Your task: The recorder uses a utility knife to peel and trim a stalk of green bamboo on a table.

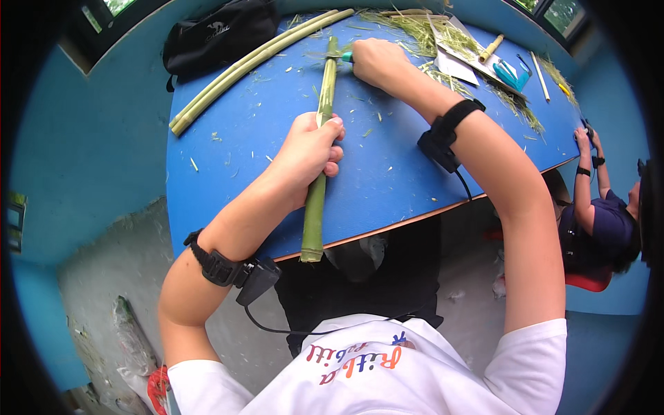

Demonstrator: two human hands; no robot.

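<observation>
A green bamboo stalk (313,220) lies lengthwise on the blue table (394,166), its near end jutting past the front edge. My left hand (311,153) is closed around its middle, thumb on top. Farther up, my right hand (379,62) grips a teal-handled blade (347,57), with the fingers curled around the handle. The blade's thin metal part lies across the stalk close to the far end, where the green skin looks paler and scraped. My right palm hides most of the handle.
Two long bamboo poles (259,69) lie at the far left beside a black bag (221,38). Shavings (409,33), a short bamboo piece (491,48), a teal tool (510,76) and a pale stick (539,76) occupy the far right. Another person (602,214) sits at the right.
</observation>
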